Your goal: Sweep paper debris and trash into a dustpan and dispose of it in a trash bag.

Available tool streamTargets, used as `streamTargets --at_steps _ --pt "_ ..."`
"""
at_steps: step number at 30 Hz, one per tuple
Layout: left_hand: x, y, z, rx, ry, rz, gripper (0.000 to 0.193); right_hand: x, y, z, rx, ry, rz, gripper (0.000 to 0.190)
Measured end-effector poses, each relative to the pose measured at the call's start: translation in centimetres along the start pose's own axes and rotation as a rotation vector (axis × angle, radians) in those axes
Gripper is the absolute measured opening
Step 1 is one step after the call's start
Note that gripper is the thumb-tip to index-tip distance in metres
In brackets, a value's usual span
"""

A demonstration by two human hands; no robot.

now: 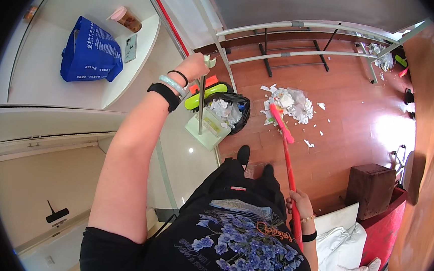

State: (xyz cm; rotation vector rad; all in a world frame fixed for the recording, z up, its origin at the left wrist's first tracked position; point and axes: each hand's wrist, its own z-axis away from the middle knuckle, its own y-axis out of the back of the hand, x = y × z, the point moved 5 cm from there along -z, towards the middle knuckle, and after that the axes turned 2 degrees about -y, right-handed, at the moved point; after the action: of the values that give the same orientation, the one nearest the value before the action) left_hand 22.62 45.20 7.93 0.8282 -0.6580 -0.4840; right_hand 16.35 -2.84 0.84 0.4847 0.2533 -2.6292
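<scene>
My left hand (196, 67) grips the upper end of a long-handled dustpan. Its pale green pan (208, 129) rests on the floor beside a black bin bag (243, 109) filled with crumpled paper and plastic. In my right hand (301, 203) is the red handle of a broom. The broom's pink head (281, 123) touches a heap of paper scraps and clear plastic (293, 103) on the wooden floor. The pan stands to the left of that heap, apart from it. Small scraps lie scattered to the heap's right.
A metal rack frame (260, 59) spans the far side. At left, a curved white shelf holds a blue bag (90, 53), a phone (131, 48) and a pink-lidded cup (127, 19). A brown box-shaped stool (370, 189) and white bedding (341, 253) are at right. More litter (382, 58) lies far right.
</scene>
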Motion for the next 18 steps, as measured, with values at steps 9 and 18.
streamTargets --at_steps 9,18 --pt "-3.0 -0.4 0.3 0.017 -0.035 0.099 0.023 0.1 -0.6 -0.1 -0.005 -0.025 0.012 0.007" --pt "-2.5 2.8 2.5 -0.062 -0.038 0.136 0.021 -0.5 -0.3 0.3 0.023 -0.023 0.066 0.009"
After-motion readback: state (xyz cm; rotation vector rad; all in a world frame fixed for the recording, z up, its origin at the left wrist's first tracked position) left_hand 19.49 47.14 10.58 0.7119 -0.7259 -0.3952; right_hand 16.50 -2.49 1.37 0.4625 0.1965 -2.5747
